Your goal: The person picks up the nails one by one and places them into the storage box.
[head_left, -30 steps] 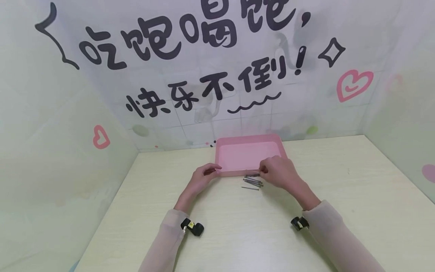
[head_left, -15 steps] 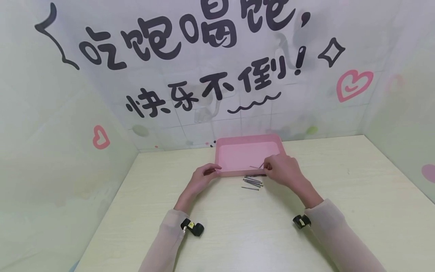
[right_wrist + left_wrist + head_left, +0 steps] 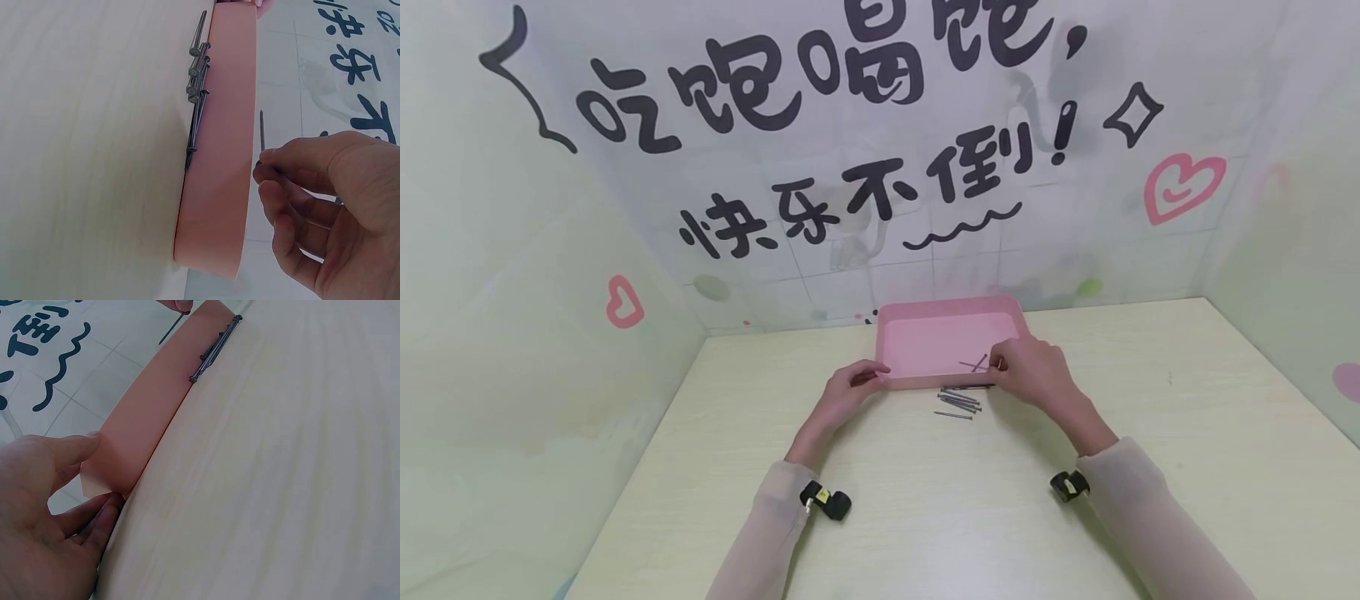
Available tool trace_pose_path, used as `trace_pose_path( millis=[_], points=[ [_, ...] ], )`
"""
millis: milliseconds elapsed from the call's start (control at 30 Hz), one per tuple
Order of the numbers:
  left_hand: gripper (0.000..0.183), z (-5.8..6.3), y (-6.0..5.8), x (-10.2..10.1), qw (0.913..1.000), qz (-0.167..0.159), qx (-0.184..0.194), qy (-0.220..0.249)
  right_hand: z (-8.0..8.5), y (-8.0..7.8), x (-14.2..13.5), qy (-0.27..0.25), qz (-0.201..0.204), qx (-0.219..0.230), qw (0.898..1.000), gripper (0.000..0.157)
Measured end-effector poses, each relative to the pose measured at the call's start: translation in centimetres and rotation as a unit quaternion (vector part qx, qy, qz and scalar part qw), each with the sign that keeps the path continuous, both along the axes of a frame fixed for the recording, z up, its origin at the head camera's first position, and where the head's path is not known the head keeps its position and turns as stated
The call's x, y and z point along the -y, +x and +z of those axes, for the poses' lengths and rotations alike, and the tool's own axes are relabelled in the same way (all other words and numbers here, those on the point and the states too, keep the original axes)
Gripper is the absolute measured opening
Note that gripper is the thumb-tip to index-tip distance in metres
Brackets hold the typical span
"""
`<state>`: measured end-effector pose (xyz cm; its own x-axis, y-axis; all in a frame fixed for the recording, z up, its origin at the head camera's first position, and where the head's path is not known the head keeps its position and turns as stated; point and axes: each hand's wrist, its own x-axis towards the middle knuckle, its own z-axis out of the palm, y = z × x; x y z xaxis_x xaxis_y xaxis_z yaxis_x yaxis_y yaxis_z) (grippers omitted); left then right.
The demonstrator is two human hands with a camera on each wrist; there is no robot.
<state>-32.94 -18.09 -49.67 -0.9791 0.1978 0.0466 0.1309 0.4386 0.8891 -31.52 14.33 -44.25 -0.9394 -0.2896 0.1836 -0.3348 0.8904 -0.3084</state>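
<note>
A shallow pink tray (image 3: 928,382) stands against the back wall. At its front left corner my left hand (image 3: 848,390) holds it, thumb on the rim and fingers low at the corner, as the left wrist view (image 3: 37,500) shows. My right hand (image 3: 1028,371) is over the tray's front right corner. Between thumb and forefinger it pinches a nail (image 3: 262,128). Close by the right fingertips, another nail (image 3: 981,361) shows inside the tray, crossing the held one in the head view. Several dark nails (image 3: 958,402) lie on the table along the tray's front wall.
The pale wooden table (image 3: 880,508) extends toward the person. A white printed backdrop (image 3: 820,283) with black lettering rises right behind the tray, and side panels (image 3: 587,400) flank the table. A small black camera (image 3: 826,500) sits on each wrist.
My right hand has moved slightly right and away from me, bringing the pinched nail from the tray's front edge to over its inside. The left hand and the nails on the table stay put.
</note>
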Motion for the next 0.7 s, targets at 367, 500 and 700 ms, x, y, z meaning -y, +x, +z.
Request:
trace_pose_path(
  millis=[367,500,700],
  points=[
    [0.023,-0.02,0.07,-0.02,1.0000,0.002,0.000,0.002,-0.05,-0.15,-0.44,0.003,-0.002,-0.017,1.000,0.010],
    [0.023,0.10,0.13,-0.06,1.0000,0.000,0.002,0.004,-0.18,-0.34,-0.58,0.005,-0.007,-0.017,1.000,0.010],
    [0.023,0.11,0.11,-0.11,1.0000,0.002,0.000,0.001,-0.35,-0.46,-0.74,0.000,-0.012,-0.016,1.000,0.009]
  ],
)
